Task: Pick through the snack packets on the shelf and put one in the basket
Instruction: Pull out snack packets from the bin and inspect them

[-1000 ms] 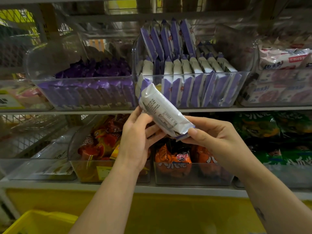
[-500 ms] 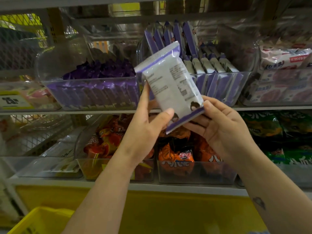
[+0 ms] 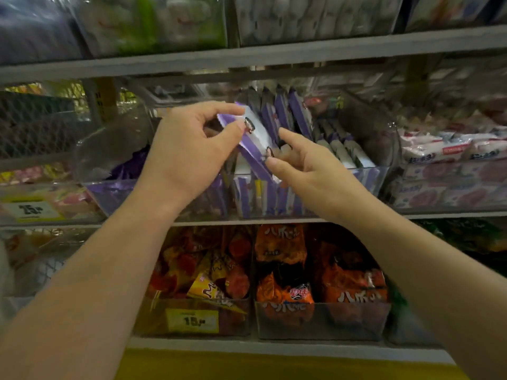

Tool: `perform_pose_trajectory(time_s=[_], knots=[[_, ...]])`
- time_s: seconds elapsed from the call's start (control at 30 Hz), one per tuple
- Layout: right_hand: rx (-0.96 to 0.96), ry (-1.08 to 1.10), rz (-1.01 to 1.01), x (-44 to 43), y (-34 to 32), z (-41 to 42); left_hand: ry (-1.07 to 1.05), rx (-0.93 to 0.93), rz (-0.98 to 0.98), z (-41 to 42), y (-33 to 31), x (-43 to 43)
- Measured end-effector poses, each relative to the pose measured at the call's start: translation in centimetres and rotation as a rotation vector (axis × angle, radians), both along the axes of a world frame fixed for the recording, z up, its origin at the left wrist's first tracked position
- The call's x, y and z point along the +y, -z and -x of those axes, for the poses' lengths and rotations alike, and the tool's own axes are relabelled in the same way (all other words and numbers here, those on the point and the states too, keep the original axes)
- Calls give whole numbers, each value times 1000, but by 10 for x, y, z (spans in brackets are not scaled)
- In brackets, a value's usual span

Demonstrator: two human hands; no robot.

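A purple-and-white snack packet (image 3: 255, 138) is held tilted over the front of a clear bin (image 3: 367, 176) on the middle shelf. My left hand (image 3: 189, 152) pinches the packet's upper edge between thumb and fingers. My right hand (image 3: 307, 165) pinches its lower edge, with the index finger stretched out along it. Behind the packet, more packets of the same kind (image 3: 288, 111) stand upright in rows inside the bin. The basket is out of view.
A clear bin of purple packets (image 3: 115, 187) stands to the left, and a bin of white-and-pink packets (image 3: 444, 182) to the right. Below are bins of orange and red snack bags (image 3: 315, 319) with a yellow price label (image 3: 192, 320). A grey shelf bar (image 3: 274, 53) runs overhead.
Both hands have carried the packet up and away from me to the bin of matching packets. The view has tilted upward, and the yellow basket at the lower left has dropped out of sight.
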State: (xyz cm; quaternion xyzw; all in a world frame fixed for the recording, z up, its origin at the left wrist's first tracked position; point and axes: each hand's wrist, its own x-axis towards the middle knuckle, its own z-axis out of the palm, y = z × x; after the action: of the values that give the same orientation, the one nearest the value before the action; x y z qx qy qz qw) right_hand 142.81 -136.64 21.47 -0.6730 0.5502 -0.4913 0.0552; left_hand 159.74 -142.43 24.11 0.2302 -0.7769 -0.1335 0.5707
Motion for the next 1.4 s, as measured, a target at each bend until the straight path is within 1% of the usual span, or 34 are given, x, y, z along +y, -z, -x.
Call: perform_pose_trajectory(time_s=[0.13,0.23,0.33,0.43,0.53,0.63,0.7,0.77,0.87,0.93,1.0,1.1,1.17,1.3,1.4], knots=[[168,36,-30,-13,-20,7,-74,-130,81,11,-28,-18],[175,17,-71,-25,-26,16,-119,-211,145,20,-39,-31],[175,24,-126,-38,-29,27,-104,-322,118,27,-44,-44],[256,73,-187,-50,-31,35,-119,-460,133,34,-44,-57],[353,99,-216,-58,-35,41,-126,-565,213,40,-37,-64],[462,67,-223,-59,-40,46,-144,-586,348,39,-31,-69],[540,1,-224,-59,-43,49,-131,-578,396,33,-30,-75],[587,-65,-252,-59,-47,50,-91,-592,332,27,-29,-79],[637,-121,-336,-61,-55,50,-32,-687,195,24,-27,-82],[686,-137,-389,-65,-60,50,-66,-735,164,27,-29,-81],[743,-143,-434,-70,-64,49,-151,-762,169,32,-31,-80],[788,-171,-495,-77,-67,48,-267,-836,279,39,-25,-84],[786,-198,-515,-78,-68,49,-306,-858,359,41,-18,-86],[794,-245,-514,-79,-67,49,-300,-886,458,40,-13,-88],[792,-240,-510,-79,-67,50,-225,-944,453,34,-17,-91]])
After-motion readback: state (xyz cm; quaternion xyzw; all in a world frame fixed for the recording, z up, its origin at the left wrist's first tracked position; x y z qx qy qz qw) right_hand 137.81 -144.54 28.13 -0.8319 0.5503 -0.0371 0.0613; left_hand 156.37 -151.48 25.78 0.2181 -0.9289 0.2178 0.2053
